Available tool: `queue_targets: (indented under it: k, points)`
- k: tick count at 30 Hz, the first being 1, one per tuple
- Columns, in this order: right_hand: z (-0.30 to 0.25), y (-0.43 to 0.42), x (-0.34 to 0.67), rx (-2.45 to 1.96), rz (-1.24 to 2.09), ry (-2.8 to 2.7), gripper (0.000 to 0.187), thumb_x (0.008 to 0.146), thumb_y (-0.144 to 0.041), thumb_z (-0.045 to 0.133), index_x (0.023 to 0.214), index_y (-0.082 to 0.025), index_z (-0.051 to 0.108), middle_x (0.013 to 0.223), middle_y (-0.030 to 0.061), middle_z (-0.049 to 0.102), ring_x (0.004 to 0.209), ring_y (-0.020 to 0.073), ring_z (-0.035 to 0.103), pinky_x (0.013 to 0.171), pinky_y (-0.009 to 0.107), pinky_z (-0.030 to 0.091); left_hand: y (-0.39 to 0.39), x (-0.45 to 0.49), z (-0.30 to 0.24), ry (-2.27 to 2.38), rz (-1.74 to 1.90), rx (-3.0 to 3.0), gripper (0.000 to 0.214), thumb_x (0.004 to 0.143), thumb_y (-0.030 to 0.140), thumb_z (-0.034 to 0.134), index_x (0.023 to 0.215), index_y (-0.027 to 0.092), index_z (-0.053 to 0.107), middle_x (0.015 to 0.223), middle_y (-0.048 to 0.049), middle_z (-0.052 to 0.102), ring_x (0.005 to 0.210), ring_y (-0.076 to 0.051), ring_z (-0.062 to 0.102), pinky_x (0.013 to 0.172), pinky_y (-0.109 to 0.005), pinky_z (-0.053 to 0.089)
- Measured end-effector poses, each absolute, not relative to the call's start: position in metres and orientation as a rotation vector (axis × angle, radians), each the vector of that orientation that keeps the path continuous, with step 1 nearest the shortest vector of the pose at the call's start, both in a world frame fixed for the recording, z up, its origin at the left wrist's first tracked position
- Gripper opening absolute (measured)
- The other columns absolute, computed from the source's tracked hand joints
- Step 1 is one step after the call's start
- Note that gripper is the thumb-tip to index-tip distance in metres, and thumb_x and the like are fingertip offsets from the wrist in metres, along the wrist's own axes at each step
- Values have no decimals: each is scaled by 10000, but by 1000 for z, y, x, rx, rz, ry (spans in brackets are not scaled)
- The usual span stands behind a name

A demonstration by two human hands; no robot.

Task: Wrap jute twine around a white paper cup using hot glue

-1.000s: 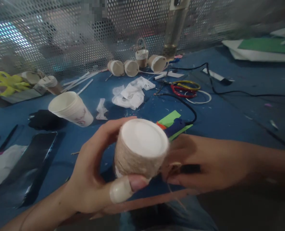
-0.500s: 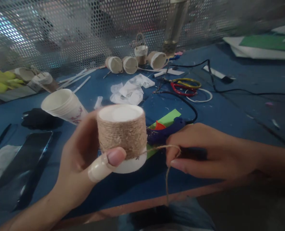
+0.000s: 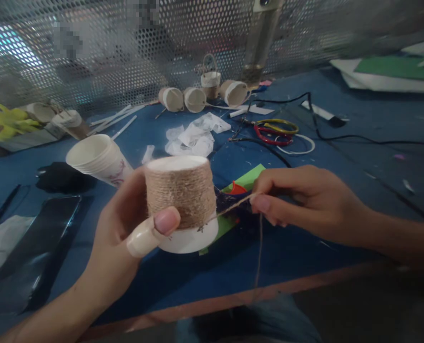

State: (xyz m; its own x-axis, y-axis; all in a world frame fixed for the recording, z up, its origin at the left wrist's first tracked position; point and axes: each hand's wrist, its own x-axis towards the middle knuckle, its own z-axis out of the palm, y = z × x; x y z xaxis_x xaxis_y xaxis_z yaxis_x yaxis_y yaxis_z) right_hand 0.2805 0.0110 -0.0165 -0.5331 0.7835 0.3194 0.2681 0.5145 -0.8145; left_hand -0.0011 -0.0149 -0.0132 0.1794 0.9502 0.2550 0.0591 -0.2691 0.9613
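A paper cup point(image 3: 190, 241) is upside down in my left hand point(image 3: 120, 238), whose thumb, wrapped in a bandage, presses on its side. Jute twine point(image 3: 181, 193) is wound in close rows around most of the cup; a white band at its lower part stays bare. From the winding, a length of twine runs taut to my right hand point(image 3: 297, 200), pinched between thumb and forefinger. The loose end hangs down past the table edge. Behind the right hand, a dark blue tool with an orange part point(image 3: 237, 188) lies on a green strip point(image 3: 253, 177), partly hidden.
Stacked paper cups point(image 3: 99, 159) lean at the left, near a phone-like black slab point(image 3: 43, 252). Crumpled white paper point(image 3: 197, 136), coiled wires point(image 3: 276, 132) and a black cable point(image 3: 362, 138) lie farther back. Several twine-wrapped cups point(image 3: 194, 100) stand before a perforated metal screen point(image 3: 183, 43).
My right hand has risen slightly and drawn the twine from a slack curve into a straight line. The cup has shifted a little in my left hand.
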Motion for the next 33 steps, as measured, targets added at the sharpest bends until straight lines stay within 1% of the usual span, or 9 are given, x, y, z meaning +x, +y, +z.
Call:
queue_targets:
  k: [4,9,14,18,21,25,28,33]
  points:
    - [-19,12,280,-915,976,-1985,268,1040,-382,666,825,-222,664,660,-37,607,530,100,525,486,257,397,-16,-2,-12,1005,1228,1523,369,943,546,759,1256,354,802,1174,-18,802,1099,-290,753,886,-355,659]
    - [-15,13,277,-911,948,-2015,281,1028,-362,666,786,-220,639,656,-42,598,537,94,525,498,250,399,-15,-2,-14,983,1217,1498,375,954,517,741,1282,341,789,1207,-33,788,1125,-307,729,899,-382,651]
    - [-14,12,275,-899,966,-2045,239,1023,-354,656,821,-228,656,623,-46,605,521,105,541,477,248,405,-13,-2,-19,920,1197,1436,373,947,476,754,1279,309,788,1168,-49,780,1067,-292,730,849,-359,646]
    - [-13,12,273,-909,945,-2055,244,1019,-341,658,801,-233,643,609,-52,600,507,99,542,470,240,415,-12,-2,-20,876,1200,1412,367,944,463,753,1270,301,794,1125,-47,776,1015,-271,728,816,-339,644]
    - [-12,13,273,-882,907,-2067,240,1017,-324,661,797,-230,639,609,-53,603,506,95,548,470,229,417,-13,-2,-19,861,1184,1393,377,939,459,763,1283,308,788,1160,-45,781,1058,-272,729,864,-340,644]
    - [-13,13,273,-873,868,-2093,215,1011,-306,673,813,-224,654,611,-57,617,532,92,569,474,199,423,-14,-4,-20,835,1198,1380,370,954,394,749,1308,292,776,1210,-53,785,1118,-272,722,929,-348,635]
    - [-13,13,272,-882,881,-2132,228,1014,-311,668,805,-222,658,620,-48,632,543,94,571,464,190,415,-13,-3,-20,829,1203,1375,365,948,400,763,1297,296,780,1206,-55,786,1118,-282,729,930,-364,641]
    - [-11,12,272,-886,885,-2155,235,1019,-334,650,814,-220,675,643,-31,653,557,105,575,499,205,440,-11,-1,-19,830,1188,1365,395,928,446,782,1289,285,782,1195,-66,782,1105,-302,738,902,-384,659]
